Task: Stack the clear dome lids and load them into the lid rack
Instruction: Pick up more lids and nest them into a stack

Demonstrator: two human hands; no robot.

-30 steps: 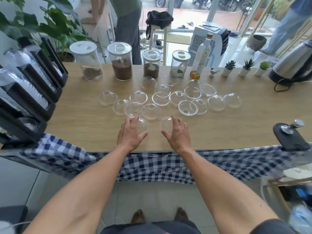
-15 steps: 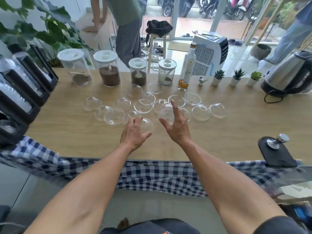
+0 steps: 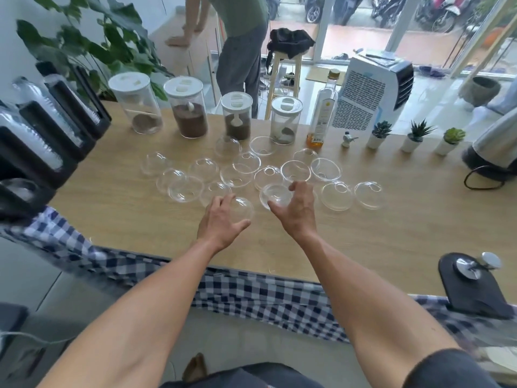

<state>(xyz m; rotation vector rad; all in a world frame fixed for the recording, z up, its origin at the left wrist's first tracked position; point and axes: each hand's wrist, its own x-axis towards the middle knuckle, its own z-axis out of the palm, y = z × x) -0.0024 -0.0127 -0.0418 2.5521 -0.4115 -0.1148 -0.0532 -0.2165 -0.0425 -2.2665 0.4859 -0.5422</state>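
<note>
Two see-through dome lids (image 3: pixel 275 196), one each inside the curled left grip (image 3: pixel 221 222) and right grip (image 3: pixel 296 214), others loose nearby

Dome lids (image 3: pixel 237 175) lie scattered across the middle of the worktop (image 3: pixel 391 233).
Four jars (image 3: pixel 190 113) stand behind them, a bottle (image 3: pixel 324 107) to the jars' right, three potted succulents (image 3: pixel 415 137) further right; the lid rack (image 3: pixel 35 119) sits at the left edge.

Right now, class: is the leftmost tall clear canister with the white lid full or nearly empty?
Nearly empty: the leftmost clear canister holds only a shallow brown layer at its bottom; its wall above is see-through.
</note>
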